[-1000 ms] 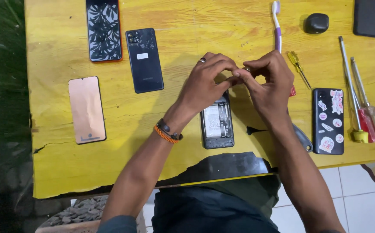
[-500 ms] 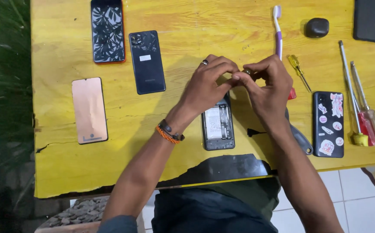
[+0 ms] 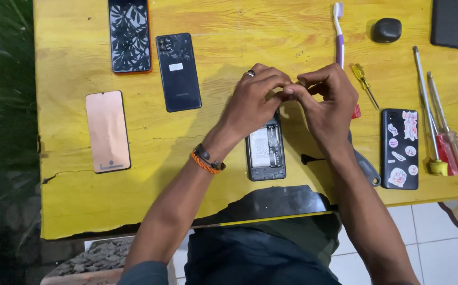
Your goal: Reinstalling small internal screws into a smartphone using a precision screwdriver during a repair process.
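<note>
**A:** Where are the hands?

**B:** Both are over the middle of the yellow desk (image 3: 81, 211). The left hand (image 3: 252, 103), with a ring on one finger and an orange and black wristband, meets the right hand (image 3: 326, 103) fingertip to fingertip. The grip of each is pinched nearly closed. Something small seems to sit between the fingertips, but it is too hidden to tell what it is.

**A:** And what lies under them?

**B:** An opened phone (image 3: 266, 150) with its back off and the battery and inner parts showing. It lies flat, close to the near edge of the desk, its top end covered by the hands. Whether the fingers touch it I cannot tell.

**A:** What else is on the desk?

**B:** Toward the left edge lies a copper-coloured phone panel (image 3: 107, 131). Near the far edge are a phone with a leaf-patterned back (image 3: 129, 34) and, just beside it, a dark blue phone back (image 3: 178, 71). Past the right hand, a purple and white toothbrush (image 3: 338, 31) points to the far edge, with a small yellow-handled screwdriver (image 3: 363, 82) near it. Farther right lies a black phone covered in stickers (image 3: 399, 149), then two long screwdrivers with red handles (image 3: 445, 142) close to the right edge. A small dark rounded case (image 3: 386, 30) and a black phone (image 3: 450, 22) sit at the far right corner.
</note>
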